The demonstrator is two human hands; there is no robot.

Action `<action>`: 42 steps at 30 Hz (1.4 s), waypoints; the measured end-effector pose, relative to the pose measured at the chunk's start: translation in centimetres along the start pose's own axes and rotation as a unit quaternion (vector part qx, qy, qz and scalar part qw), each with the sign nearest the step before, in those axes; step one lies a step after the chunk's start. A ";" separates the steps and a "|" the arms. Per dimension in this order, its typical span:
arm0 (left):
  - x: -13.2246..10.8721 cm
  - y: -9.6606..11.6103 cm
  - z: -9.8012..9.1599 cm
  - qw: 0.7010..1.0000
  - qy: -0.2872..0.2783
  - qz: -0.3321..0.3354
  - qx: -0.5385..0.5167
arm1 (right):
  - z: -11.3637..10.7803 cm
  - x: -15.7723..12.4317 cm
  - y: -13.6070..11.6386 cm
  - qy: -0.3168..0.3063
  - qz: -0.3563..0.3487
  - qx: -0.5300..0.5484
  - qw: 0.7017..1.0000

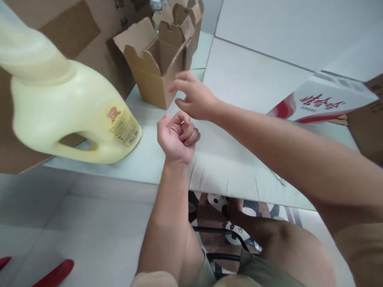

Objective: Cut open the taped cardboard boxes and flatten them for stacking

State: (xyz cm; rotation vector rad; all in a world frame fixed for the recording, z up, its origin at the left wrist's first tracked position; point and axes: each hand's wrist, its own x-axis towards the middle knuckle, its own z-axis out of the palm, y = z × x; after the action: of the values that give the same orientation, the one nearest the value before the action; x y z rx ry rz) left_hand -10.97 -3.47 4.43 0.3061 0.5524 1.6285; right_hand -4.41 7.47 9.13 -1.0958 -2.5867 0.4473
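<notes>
Right hand [194, 97]: fingers loosely spread, empty, just beside the open cardboard carton [155, 69].
Left hand [178, 137]: curled into a tight fist, nothing visible inside.
Carton: upright on the pale table [143, 159], right of the yellow jug [74, 115].

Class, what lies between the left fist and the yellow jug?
Nothing: the head view shows only bare pale tabletop between the left fist and the jug.

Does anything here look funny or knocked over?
Yes. The big pale yellow plastic jug lies tipped on its side near the left edge of the pale table, beside the open brown cardboard box, instead of standing up. Nothing seems to have spilled from it.
</notes>
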 end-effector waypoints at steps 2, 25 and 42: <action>0.1 0.5 -0.4 1.000 -0.016 -0.012 0.013 | 0.8 3.2 -1.8 0.018 0.010 -0.003 1.000; 1.0 -3.8 -2.6 0.928 -0.046 0.249 0.273 | -2.1 -26.2 7.3 0.419 0.136 0.185 0.879; 3.2 -10.2 0.2 0.847 -0.063 0.284 0.445 | 3.1 -30.5 9.5 0.390 0.187 0.378 0.819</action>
State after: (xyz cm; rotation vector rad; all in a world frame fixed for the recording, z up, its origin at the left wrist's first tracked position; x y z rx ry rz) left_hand -2.61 0.28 -1.05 1.3652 1.1811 1.7857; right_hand 20.79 -9.09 -1.87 -1.1293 -1.2792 0.8072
